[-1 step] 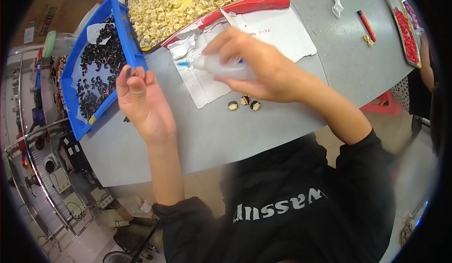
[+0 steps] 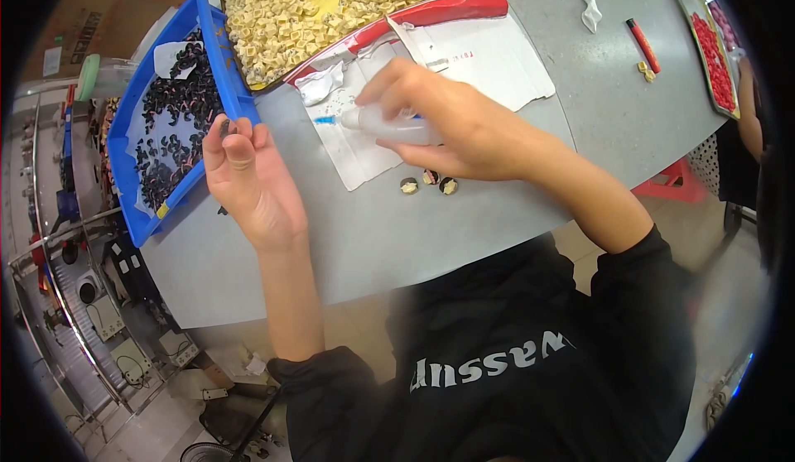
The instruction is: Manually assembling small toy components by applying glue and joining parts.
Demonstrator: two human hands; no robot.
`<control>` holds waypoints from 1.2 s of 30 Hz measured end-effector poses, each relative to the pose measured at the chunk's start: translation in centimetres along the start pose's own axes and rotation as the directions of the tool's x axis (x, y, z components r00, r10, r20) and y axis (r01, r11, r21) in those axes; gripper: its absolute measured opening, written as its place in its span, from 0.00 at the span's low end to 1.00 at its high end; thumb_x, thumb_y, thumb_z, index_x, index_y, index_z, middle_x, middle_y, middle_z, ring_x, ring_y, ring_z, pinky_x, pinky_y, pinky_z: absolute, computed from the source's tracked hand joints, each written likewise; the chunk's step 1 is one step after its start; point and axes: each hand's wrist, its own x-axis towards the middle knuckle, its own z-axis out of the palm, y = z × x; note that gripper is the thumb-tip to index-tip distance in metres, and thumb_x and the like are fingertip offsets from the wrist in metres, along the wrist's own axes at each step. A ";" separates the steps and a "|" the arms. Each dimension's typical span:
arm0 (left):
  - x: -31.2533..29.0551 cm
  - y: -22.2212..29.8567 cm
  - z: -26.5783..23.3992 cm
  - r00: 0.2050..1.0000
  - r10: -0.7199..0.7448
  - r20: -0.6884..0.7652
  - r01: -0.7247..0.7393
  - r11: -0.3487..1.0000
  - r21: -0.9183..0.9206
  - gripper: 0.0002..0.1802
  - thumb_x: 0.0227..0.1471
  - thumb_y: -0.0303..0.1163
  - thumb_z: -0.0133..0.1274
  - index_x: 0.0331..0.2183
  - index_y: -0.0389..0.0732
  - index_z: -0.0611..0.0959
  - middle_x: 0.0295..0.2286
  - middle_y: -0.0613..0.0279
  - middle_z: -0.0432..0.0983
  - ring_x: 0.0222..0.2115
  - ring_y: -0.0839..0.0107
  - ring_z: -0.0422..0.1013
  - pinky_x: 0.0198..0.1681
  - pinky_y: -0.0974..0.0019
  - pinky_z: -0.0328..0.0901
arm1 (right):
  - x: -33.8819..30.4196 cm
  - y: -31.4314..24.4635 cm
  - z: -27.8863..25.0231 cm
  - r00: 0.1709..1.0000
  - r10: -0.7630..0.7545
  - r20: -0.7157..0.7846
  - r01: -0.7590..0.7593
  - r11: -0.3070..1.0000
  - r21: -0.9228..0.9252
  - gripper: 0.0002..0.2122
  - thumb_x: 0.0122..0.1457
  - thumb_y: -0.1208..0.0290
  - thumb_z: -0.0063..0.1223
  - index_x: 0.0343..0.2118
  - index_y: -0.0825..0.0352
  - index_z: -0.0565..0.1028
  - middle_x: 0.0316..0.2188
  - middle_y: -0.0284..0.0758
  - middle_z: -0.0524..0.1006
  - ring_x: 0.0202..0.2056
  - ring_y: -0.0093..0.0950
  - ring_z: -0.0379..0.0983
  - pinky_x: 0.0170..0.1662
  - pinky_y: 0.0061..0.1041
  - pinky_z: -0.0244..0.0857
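Note:
My left hand point(image 2: 257, 189) is raised over the table beside the blue tray, palm up. Its thumb and fingertips pinch a small dark piece point(image 2: 225, 128), mostly covered by the fingers. My right hand point(image 2: 468, 127) wraps around a translucent white squeeze bottle point(image 2: 377, 124) with a thin blue needle tip point(image 2: 325, 120). The bottle lies nearly level over a white sheet of card point(image 2: 356, 168), its tip pointing left toward my left hand but apart from it. Just below my right hand, several small round dark-and-cream pieces point(image 2: 448, 186) rest on the grey table.
A blue tray point(image 2: 228, 64) of small black curled pieces stands at left. Behind is a tray point(image 2: 248, 88) heaped with cream pieces point(image 2: 331, 15). A red marker point(image 2: 643, 45), crumpled tissue point(image 2: 590, 7) and tray of red pieces point(image 2: 710, 60) lie right, near another person's arm point(image 2: 749, 110).
My right hand and the bottle have shifted slightly, with the needle tip a little lower. My left hand stays almost in place, its pinch unchanged.

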 end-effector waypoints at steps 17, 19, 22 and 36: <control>-1.9 -1.1 1.6 0.997 -0.081 0.015 0.079 0.991 0.109 0.12 0.41 0.23 0.58 0.32 0.36 0.75 0.31 0.69 0.64 0.33 0.80 0.60 0.38 0.77 0.56 | -2.0 -2.9 -8.3 0.967 0.135 -0.216 -0.242 0.754 -0.610 0.06 0.46 0.77 0.52 0.29 0.68 0.69 0.28 0.36 0.69 0.33 0.34 0.66 0.36 0.27 0.62; -2.2 -1.2 2.1 0.996 -0.088 0.022 0.085 0.991 0.105 0.13 0.40 0.23 0.58 0.32 0.36 0.75 0.31 0.69 0.64 0.33 0.80 0.60 0.38 0.77 0.56 | -4.9 -2.6 -13.2 0.924 0.258 -0.283 -0.378 0.505 -0.775 0.06 0.46 0.78 0.51 0.29 0.68 0.69 0.30 0.35 0.68 0.34 0.33 0.65 0.37 0.27 0.61; -2.6 -1.4 2.7 0.991 -0.112 0.075 0.102 0.986 0.134 0.13 0.39 0.22 0.59 0.31 0.36 0.75 0.30 0.68 0.64 0.33 0.79 0.60 0.38 0.76 0.55 | -9.4 -2.7 -18.9 0.770 0.547 -0.328 -0.525 0.252 -0.813 0.08 0.45 0.79 0.51 0.30 0.70 0.70 0.33 0.34 0.67 0.37 0.32 0.64 0.40 0.27 0.58; -3.7 -2.7 3.6 0.956 -0.192 0.223 0.145 0.967 0.211 0.13 0.37 0.22 0.60 0.29 0.36 0.76 0.28 0.69 0.62 0.29 0.79 0.58 0.34 0.77 0.54 | -8.1 -2.6 -19.5 0.818 0.537 -0.206 -0.513 0.519 -0.684 0.05 0.45 0.82 0.48 0.27 0.72 0.70 0.25 0.34 0.69 0.28 0.24 0.69 0.31 0.23 0.63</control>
